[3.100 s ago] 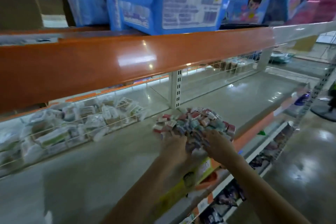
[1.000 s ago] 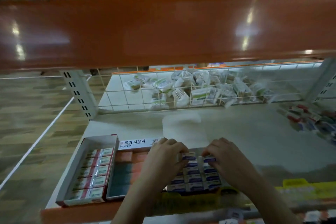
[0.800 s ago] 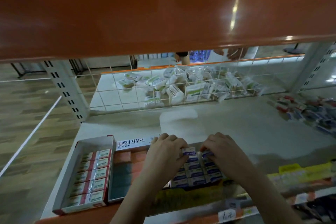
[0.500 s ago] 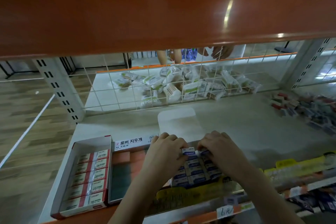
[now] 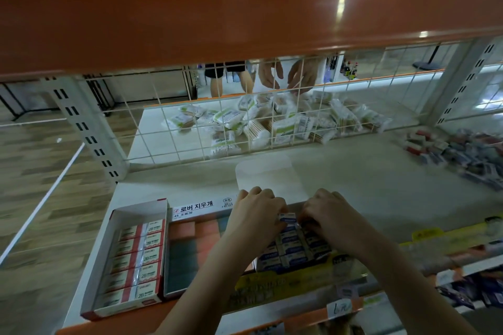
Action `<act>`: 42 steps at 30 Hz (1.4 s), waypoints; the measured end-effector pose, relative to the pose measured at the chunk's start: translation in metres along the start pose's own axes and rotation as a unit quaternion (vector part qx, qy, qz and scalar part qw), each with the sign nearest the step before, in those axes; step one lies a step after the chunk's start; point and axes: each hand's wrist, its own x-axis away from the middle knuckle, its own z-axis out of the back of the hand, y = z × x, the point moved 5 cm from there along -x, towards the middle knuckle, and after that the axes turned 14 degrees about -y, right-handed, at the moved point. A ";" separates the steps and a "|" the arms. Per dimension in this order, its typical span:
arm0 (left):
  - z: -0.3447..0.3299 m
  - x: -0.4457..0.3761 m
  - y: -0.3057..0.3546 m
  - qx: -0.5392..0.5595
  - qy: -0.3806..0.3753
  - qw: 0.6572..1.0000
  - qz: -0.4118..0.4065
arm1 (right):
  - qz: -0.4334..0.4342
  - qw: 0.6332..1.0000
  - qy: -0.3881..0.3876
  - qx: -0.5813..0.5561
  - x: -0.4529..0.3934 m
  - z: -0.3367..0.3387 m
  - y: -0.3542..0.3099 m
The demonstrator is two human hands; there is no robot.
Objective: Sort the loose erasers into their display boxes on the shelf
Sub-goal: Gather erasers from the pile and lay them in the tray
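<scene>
1. We hold both hands over the box (image 5: 292,251) of blue and white erasers at the front edge of the shelf (image 5: 367,182).
2. Our left hand (image 5: 255,215) has its fingers curled downward and close together; the fingertips touch the top row of erasers, but we cannot tell if they pinch one.
3. Our right hand (image 5: 330,215) also has curled fingers, close together, on the same row. 1 blue and white eraser (image 5: 287,217) shows between the 2 hands, touching both.
4. Left of this box stands a box with orange and dark green erasers (image 5: 190,247), with a white label in Korean on its back flap.
5. Further left is a white box (image 5: 133,261) with 1 column of erasers marked 2B.
6. The pile of loose erasers (image 5: 460,155) lies at the far right of the shelf, well apart from our hands.
7. Behind a wire grid (image 5: 168,128) lies a heap of small white packets (image 5: 275,122), and the hands of another person (image 5: 288,75) are above them.
8. An orange beam (image 5: 245,3) fills the top.
</scene>
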 end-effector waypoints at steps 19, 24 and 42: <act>-0.009 -0.016 0.024 -0.034 0.033 0.998 -0.033 | -0.100 0.966 0.179 -0.156 0.024 0.006 0.036; -0.007 -0.021 0.033 -0.048 0.036 0.997 -0.038 | -0.146 0.962 0.135 -0.187 0.023 -0.001 0.039; -0.012 -0.027 0.033 -0.185 -0.038 0.977 -0.099 | -0.156 0.959 0.118 -0.207 0.021 -0.007 0.040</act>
